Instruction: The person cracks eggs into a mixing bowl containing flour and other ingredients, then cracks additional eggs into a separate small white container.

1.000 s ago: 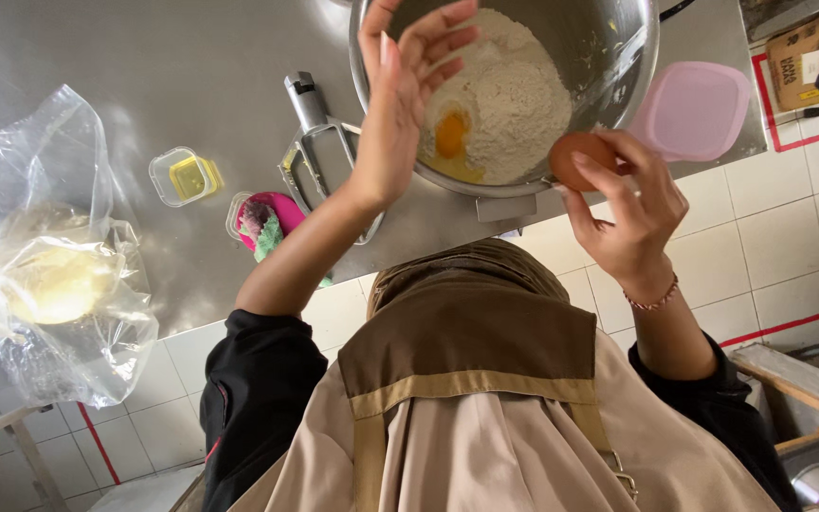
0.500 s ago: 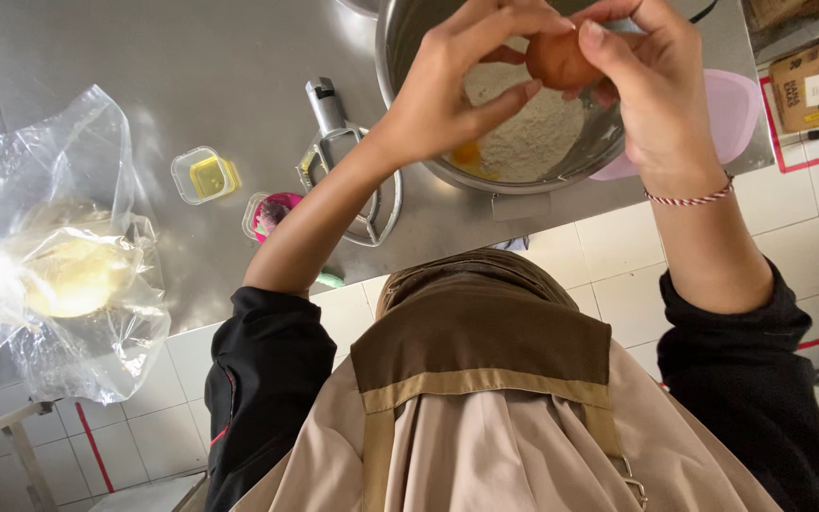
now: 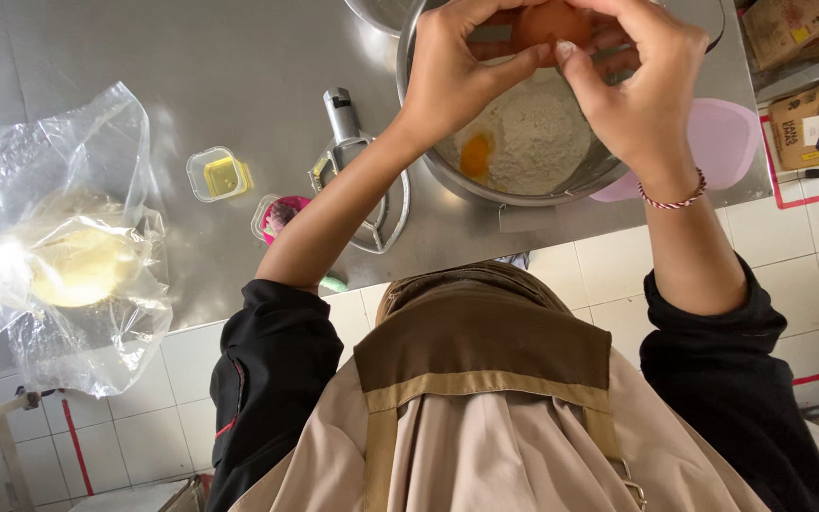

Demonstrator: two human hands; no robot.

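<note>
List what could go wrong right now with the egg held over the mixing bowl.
1. Both hands, left hand and right hand, grip the brown egg above the steel bowl; shell bits could drop into the flour and yolk below.
2. The bowl stands near the table's front edge, partly over a pink lid; pressing down might tip it.
</note>
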